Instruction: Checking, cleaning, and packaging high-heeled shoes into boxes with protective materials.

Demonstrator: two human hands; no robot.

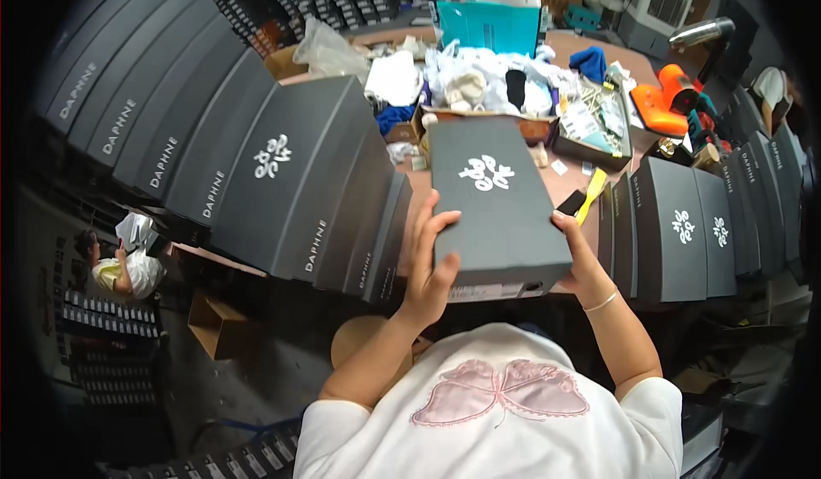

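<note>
A dark grey shoebox [496, 214] with a white emblem on its lid lies level in front of me, lid closed, with a pale label on its near end. My left hand [432, 261] presses against the box's left side, thumb by the near corner. At the right near corner, my right hand [581, 257] grips the box, a thin bracelet on the wrist. The undersides of both hands are hidden. Just right of the box lies a yellow-handled tool [592, 197] beside a small black item.
Matching shoeboxes [291, 171] stand in a big row at left; another row of shoeboxes [676, 227] stands at right. Behind are a carton of crumpled white paper [479, 77], an open tray of small items [599, 120] and an orange heat gun [663, 103]. Another person [128, 265] is far left.
</note>
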